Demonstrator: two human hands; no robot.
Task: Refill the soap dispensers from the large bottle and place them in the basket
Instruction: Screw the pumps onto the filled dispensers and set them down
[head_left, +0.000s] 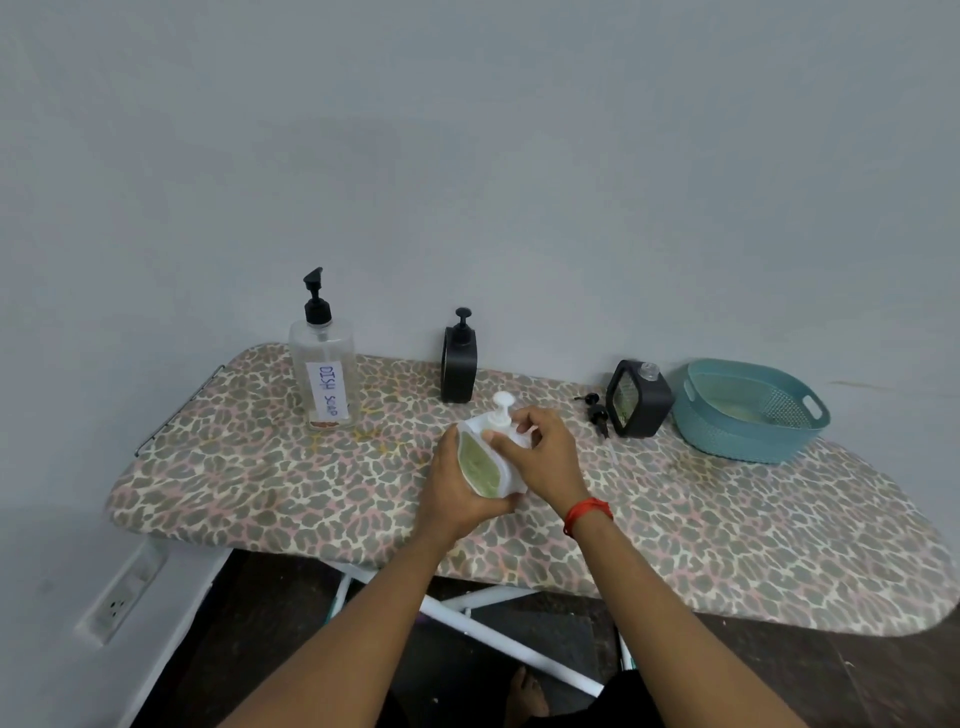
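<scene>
A white soap dispenser with green soap inside is tilted above the middle of the board. My left hand grips its body from the left and below. My right hand holds its top, at the collar below the white pump head. A tall clear bottle labelled DISH SOAP, with a black pump, stands at the back left. One black dispenser stands behind my hands. Another black dispenser, without its pump, stands to the right beside a loose black pump. The teal basket sits at the far right.
All of it rests on an ironing board with a leopard-print cover, pushed against a grey wall. White legs and dark floor show below the near edge. A wall socket is low on the left.
</scene>
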